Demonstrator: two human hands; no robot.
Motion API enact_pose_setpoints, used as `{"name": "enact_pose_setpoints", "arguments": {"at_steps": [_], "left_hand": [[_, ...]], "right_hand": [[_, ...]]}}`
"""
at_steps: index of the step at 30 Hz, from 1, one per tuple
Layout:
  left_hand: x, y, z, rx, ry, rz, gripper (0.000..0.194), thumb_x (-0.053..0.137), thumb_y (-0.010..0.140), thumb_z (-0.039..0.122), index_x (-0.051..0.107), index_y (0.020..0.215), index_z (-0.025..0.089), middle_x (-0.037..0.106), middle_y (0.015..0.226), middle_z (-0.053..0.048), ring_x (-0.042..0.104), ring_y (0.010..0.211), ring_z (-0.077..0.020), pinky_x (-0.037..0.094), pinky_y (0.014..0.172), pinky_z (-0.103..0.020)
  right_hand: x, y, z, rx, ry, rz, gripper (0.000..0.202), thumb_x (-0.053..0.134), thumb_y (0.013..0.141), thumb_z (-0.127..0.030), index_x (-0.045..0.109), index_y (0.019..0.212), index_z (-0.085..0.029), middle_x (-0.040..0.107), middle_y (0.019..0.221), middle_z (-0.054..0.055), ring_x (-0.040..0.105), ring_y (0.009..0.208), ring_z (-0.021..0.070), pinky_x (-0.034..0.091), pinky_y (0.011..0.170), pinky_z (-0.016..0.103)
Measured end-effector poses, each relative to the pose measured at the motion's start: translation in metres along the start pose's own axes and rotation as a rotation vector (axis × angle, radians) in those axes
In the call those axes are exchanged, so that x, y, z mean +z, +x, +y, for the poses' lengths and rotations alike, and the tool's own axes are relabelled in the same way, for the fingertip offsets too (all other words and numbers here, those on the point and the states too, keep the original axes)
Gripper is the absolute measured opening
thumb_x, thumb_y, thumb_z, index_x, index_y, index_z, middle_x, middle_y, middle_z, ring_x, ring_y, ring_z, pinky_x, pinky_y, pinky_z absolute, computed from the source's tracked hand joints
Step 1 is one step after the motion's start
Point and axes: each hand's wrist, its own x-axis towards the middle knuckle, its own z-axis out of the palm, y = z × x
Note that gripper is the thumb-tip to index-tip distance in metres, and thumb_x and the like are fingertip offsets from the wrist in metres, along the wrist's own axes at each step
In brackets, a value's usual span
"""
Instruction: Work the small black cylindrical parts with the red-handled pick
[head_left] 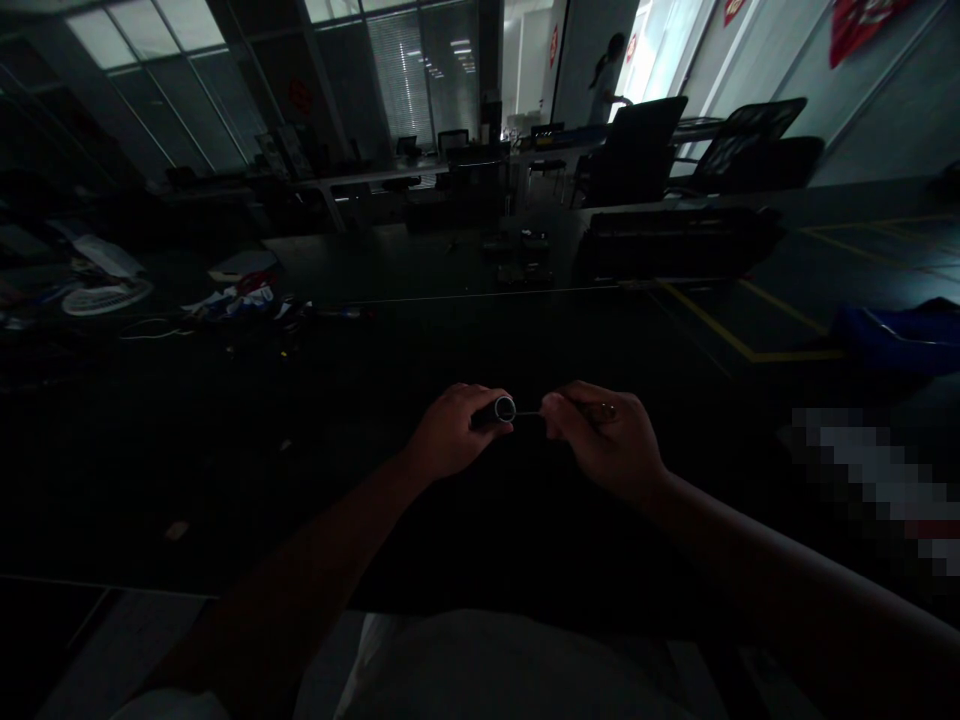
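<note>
My left hand is closed round a dark cylindrical object with a pale ring at its end, facing the camera. Beside it on the right, my right hand is closed on a thin tool. The tool's slim metal shaft reaches leftward to the ringed end of the cylinder. A small round end of what may be its handle shows between the fingers of my right hand. Both hands are over the dark table, and the dim light hides finer detail.
Cluttered small items and a white fan lie at the left. A long black case sits at the back right, a blue bag at the far right. A person stands in the background.
</note>
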Motion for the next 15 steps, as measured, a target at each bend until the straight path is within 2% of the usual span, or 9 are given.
{"name": "enact_pose_setpoints", "arguments": {"at_steps": [3,10,15], "left_hand": [[0.0001,-0.0007,-0.0013,0.006,0.002,0.014,0.031,0.076,0.085,0.025,0.066,0.114,0.024,0.072,0.113,-0.002,0.064,0.104,-0.0212,0.047,0.094,-0.038],[-0.0015,0.0001,0.0005,0.032,0.030,0.011,0.032,0.077,0.084,0.022,0.067,0.114,0.024,0.072,0.112,-0.001,0.064,0.103,-0.0205,0.047,0.096,-0.038],[-0.0007,-0.0003,-0.0003,0.043,0.040,0.006,0.033,0.077,0.084,0.022,0.067,0.115,0.024,0.072,0.115,-0.002,0.064,0.105,-0.0213,0.046,0.099,-0.040]], "right_hand": [[-0.0003,0.0004,0.0005,0.004,-0.015,0.038,0.036,0.054,0.095,-0.038,0.061,0.065,-0.020,0.062,0.055,0.000,0.056,0.048,0.0109,0.040,0.048,0.024],[0.0017,0.0019,0.0034,-0.047,-0.028,-0.008,0.032,0.055,0.094,-0.035,0.063,0.068,-0.020,0.062,0.057,-0.001,0.058,0.049,0.0106,0.040,0.048,0.023],[0.0017,0.0018,0.0018,-0.007,-0.039,0.022,0.035,0.055,0.095,-0.037,0.060,0.065,-0.020,0.060,0.056,-0.002,0.056,0.048,0.0107,0.039,0.047,0.024]]}}
